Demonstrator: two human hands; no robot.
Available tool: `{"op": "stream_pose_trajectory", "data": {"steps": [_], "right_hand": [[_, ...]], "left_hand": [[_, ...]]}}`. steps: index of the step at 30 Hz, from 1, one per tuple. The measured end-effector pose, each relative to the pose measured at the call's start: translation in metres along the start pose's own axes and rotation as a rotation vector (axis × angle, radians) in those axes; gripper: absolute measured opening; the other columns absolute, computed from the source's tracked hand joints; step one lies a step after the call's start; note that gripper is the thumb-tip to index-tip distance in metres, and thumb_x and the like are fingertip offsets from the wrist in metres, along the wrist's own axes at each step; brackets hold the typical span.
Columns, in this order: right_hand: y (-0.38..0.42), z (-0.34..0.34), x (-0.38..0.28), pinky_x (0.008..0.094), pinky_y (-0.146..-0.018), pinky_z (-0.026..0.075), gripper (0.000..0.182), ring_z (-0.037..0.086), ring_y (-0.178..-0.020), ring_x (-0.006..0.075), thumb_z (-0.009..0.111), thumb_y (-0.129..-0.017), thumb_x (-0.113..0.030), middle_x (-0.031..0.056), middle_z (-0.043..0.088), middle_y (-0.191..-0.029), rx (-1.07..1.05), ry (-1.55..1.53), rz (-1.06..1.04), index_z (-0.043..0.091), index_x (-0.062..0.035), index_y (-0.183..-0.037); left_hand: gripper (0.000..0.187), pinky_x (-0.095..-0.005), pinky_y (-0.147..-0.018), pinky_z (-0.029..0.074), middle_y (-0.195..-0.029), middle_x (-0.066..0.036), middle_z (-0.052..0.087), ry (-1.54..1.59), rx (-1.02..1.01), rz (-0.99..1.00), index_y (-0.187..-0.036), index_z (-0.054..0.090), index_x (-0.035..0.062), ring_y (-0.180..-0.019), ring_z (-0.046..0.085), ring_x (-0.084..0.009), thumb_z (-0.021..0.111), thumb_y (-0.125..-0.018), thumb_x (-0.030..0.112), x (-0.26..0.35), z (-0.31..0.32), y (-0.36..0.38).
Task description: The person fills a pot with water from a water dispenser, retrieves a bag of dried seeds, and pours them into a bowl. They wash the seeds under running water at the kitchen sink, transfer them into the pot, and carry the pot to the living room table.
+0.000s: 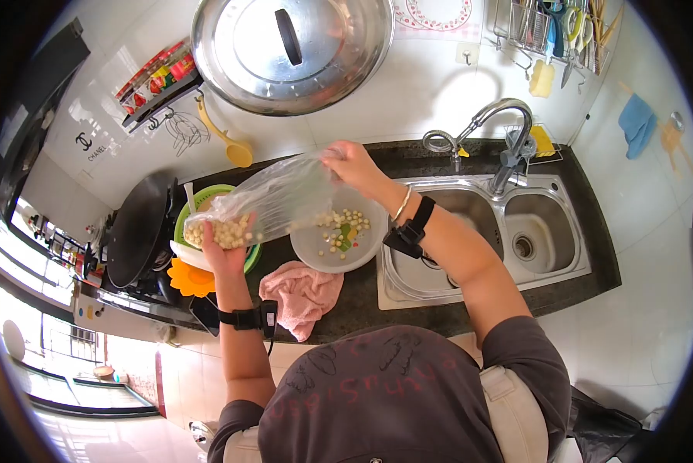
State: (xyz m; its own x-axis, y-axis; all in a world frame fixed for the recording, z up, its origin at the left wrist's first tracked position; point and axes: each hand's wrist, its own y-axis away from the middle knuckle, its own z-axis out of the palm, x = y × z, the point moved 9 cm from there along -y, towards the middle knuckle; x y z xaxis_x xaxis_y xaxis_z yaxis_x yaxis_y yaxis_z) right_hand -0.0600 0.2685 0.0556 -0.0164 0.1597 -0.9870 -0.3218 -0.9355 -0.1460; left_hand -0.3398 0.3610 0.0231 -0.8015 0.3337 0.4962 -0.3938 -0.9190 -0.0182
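Note:
A clear plastic bag (281, 189) is stretched between my two hands above the counter. My left hand (227, 258) cups its lower end from below, where many small, pale, round pieces (223, 232) are gathered. My right hand (356, 166) pinches the other end, higher and to the right. Below and partly behind the bag is a white bowl (308, 251) with similar pale pieces scattered on its bottom over a coloured print. A green basin (221, 189) sits behind my left hand, mostly hidden by the bag and a white container in front of it.
A pink cloth (300, 297) lies in front of the bowl. At left are a black wok (140, 231) and an orange flower-shaped mat (190, 278). The double sink (408, 282) with its faucet (508, 154) is on the right. A large lid (323, 54) hangs on the wall.

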Motion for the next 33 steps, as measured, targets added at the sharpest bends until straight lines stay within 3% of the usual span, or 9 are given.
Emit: {"op": "stream_pose_trajectory", "data": {"steps": [10,18,21,23,24,26,29,30,33], "right_hand": [[-0.012,0.071,-0.105,0.0297,-0.057,0.043,0.017,0.053,-0.062,0.0132,0.064,-0.081,-0.014,0.0079,0.059,-0.07,-0.101,0.615,-0.452,0.058,0.0002,-0.089],[-0.019,0.104,-0.232,0.034,-0.06,0.044,0.018,0.056,-0.064,0.0193,0.062,-0.084,-0.019,0.0118,0.061,-0.072,-0.162,0.856,-0.753,0.059,-0.0023,-0.091],[-0.022,0.116,-0.262,0.0339,-0.06,0.045,0.02,0.057,-0.065,0.0189,0.06,-0.085,-0.021,0.0102,0.061,-0.072,-0.239,0.98,-0.857,0.06,-0.0033,-0.094],[-0.017,0.124,-0.277,0.0325,-0.06,0.045,0.024,0.058,-0.066,0.0167,0.061,-0.085,-0.024,0.0081,0.062,-0.072,-0.329,0.987,-0.925,0.061,-0.0038,-0.097],[-0.007,0.125,-0.29,0.0325,-0.06,0.045,0.024,0.058,-0.066,0.0167,0.061,-0.085,-0.024,0.0081,0.062,-0.072,-0.319,0.993,-0.929,0.061,-0.0038,-0.097],[0.001,0.129,-0.29,0.0318,-0.06,0.044,0.024,0.058,-0.066,0.0158,0.063,-0.083,-0.024,0.0082,0.063,-0.074,-0.455,1.048,-0.712,0.061,-0.0036,-0.095],[0.017,0.126,-0.289,0.0328,-0.059,0.044,0.026,0.057,-0.063,0.0176,0.066,-0.079,-0.025,0.0097,0.061,-0.071,-0.466,1.083,-0.788,0.062,-0.0017,-0.089],[0.024,0.125,-0.287,0.0334,-0.058,0.043,0.026,0.056,-0.062,0.0184,0.067,-0.078,-0.025,0.0101,0.061,-0.069,-0.446,1.125,-0.801,0.062,-0.0011,-0.086],[0.028,0.123,-0.269,0.0375,-0.056,0.043,0.024,0.058,-0.059,0.028,0.067,-0.071,-0.02,0.016,0.059,-0.064,-0.364,1.255,-0.754,0.061,0.0019,-0.077]], "left_hand": [[0.049,-0.0656,-0.097,0.03,-0.132,-0.015,0.042,0.025,0.097,0.113,-0.132,0.035,0.0124,-0.12,0.041,-0.0397,0.04,-0.092,0.04,0.007,-0.038,0.031],[0.07,-0.0579,-0.101,0.027,-0.136,-0.015,0.038,0.141,-0.204,0.011,-0.137,0.029,0.0104,-0.127,0.034,-0.0364,0.04,-0.087,0.057,-0.035,0.014,0.055],[0.078,-0.0576,-0.101,0.029,-0.139,-0.015,0.033,0.058,-0.348,-0.208,-0.138,0.029,0.0072,-0.127,0.033,-0.035,0.042,-0.084,0.062,-0.077,0.015,0.075],[0.079,-0.0506,-0.099,0.035,-0.133,-0.015,0.043,-0.047,-0.501,-0.622,-0.134,0.035,0.0025,-0.123,0.04,-0.0345,0.057,-0.08,0.056,-0.124,0.01,0.104],[0.079,-0.0506,-0.099,0.035,-0.133,-0.015,0.043,-0.05,-0.511,-0.625,-0.134,0.035,0.0025,-0.123,0.04,-0.0345,0.057,-0.08,0.056,-0.123,0.009,0.111],[0.068,-0.0407,-0.095,0.042,-0.123,-0.014,0.053,-0.75,-0.646,-0.753,-0.127,0.043,-0.0011,-0.113,0.051,-0.0304,0.072,-0.075,0.033,-0.134,-0.011,0.129],[0.055,-0.0334,-0.091,0.044,-0.112,-0.012,0.06,-1.184,-0.793,-0.667,-0.12,0.049,-0.0022,-0.1,0.058,-0.0233,0.073,-0.072,0.011,-0.102,0.005,0.123],[0.054,-0.0323,-0.09,0.044,-0.113,-0.012,0.058,-1.248,-0.747,-0.588,-0.121,0.049,0.0002,-0.101,0.056,-0.0181,0.071,-0.072,0.007,-0.084,0.004,0.104],[0.081,-0.0375,-0.094,0.041,-0.126,-0.017,0.047,-1.28,-0.433,-0.065,-0.134,0.032,0.0022,-0.115,0.047,-0.0233,0.078,-0.068,0.012,-0.038,0.052,0.077]]}}
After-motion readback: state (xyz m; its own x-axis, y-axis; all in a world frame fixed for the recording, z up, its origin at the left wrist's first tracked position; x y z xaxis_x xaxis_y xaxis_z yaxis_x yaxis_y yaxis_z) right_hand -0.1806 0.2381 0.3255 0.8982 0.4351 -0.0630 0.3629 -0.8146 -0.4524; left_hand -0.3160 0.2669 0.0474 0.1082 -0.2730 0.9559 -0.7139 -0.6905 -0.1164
